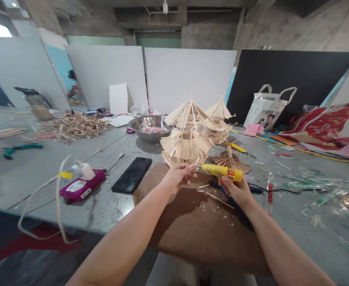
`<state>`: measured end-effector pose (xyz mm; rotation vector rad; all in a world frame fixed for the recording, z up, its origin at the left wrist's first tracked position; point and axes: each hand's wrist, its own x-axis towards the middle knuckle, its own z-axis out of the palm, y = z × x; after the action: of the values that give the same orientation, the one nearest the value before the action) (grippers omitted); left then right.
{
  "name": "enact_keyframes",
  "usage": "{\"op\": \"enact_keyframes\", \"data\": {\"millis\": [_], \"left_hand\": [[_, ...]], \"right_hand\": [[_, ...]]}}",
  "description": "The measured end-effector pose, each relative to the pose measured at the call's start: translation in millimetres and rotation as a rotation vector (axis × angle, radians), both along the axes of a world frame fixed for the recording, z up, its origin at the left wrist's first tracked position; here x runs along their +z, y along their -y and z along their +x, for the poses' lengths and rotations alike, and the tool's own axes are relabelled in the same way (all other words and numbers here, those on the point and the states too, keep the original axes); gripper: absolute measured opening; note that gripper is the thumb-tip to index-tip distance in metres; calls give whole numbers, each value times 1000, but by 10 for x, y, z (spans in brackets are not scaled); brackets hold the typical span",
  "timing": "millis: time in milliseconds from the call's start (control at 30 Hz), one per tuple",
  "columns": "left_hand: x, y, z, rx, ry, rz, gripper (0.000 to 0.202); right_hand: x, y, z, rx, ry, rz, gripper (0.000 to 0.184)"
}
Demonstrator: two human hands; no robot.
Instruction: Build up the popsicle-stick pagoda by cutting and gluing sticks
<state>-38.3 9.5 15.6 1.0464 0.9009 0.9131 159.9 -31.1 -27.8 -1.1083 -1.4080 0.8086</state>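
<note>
My right hand is wrapped round the handle of a yellow glue gun, its nozzle pointing left. At that nozzle, my left hand pinches a short wooden stick between thumb and fingertips. Just behind my hands stands a pagoda model built of thin wooden sticks, with tiered, pointed roofs. A second stick pagoda is partly hidden behind it. Under my hands lies a brown board scattered with stick scraps. A brown pleated fan-shaped piece rests beside the glue gun.
A black phone and a purple power strip with a white cable lie left. Behind are a metal bowl and a stick pile. Yellow-handled pliers, a black cord and plastic wrappers lie right.
</note>
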Motion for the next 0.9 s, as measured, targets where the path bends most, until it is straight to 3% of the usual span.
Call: {"op": "enact_keyframes", "data": {"millis": [267,900], "left_hand": [[21,19,4,-2,-24,5,21],[39,34,2,-21,-50,2,22]], "right_hand": [[26,17,-20,-22,-30,-68,34],[92,9,-16,-43,-82,-18,36]]}}
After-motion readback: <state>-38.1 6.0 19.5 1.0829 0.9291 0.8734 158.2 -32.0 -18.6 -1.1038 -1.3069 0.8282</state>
